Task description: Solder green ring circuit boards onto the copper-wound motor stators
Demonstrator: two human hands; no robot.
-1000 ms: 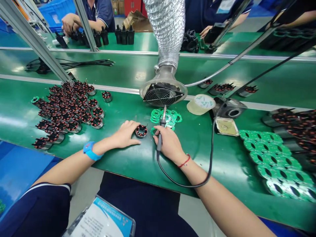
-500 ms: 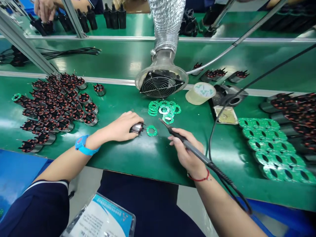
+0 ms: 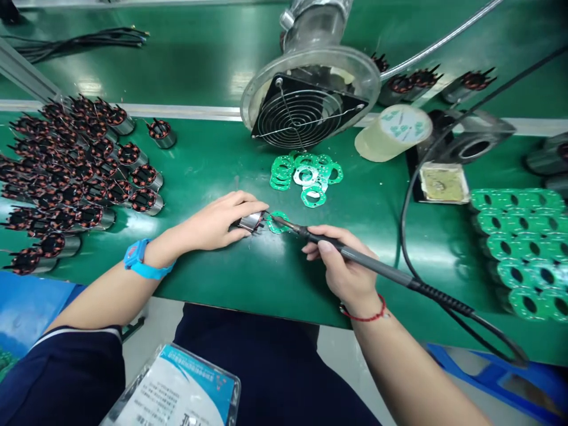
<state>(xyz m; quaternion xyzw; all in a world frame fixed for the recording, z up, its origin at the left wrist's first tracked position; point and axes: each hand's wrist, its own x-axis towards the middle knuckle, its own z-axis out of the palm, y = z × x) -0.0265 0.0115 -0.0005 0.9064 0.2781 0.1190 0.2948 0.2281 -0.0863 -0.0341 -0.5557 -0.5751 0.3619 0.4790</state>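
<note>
My left hand (image 3: 217,223) is closed around a metal motor stator (image 3: 251,222) lying on its side on the green table, its wired end facing right. My right hand (image 3: 348,266) grips a soldering iron (image 3: 377,265) like a pen, its tip pointing left at the stator's wired end. Under the tip, just right of the stator, lies one green ring-shaped board (image 3: 278,222). Whether the tip touches the stator or the board cannot be made out. A loose pile of similar ring boards (image 3: 306,175) lies behind it.
Many upright stators (image 3: 80,171) crowd the left side. A fume fan (image 3: 297,115) hangs over the back middle. Behind the right hand are a yellowish roll (image 3: 393,133) and a metal iron holder (image 3: 474,145). Rows of board-topped stators (image 3: 523,248) stand at right, past the iron's cable (image 3: 403,228).
The soldering iron's tip has moved left and down, from above the loose ring board to beside the held stator. The view has tilted downward and come closer to the table.
</note>
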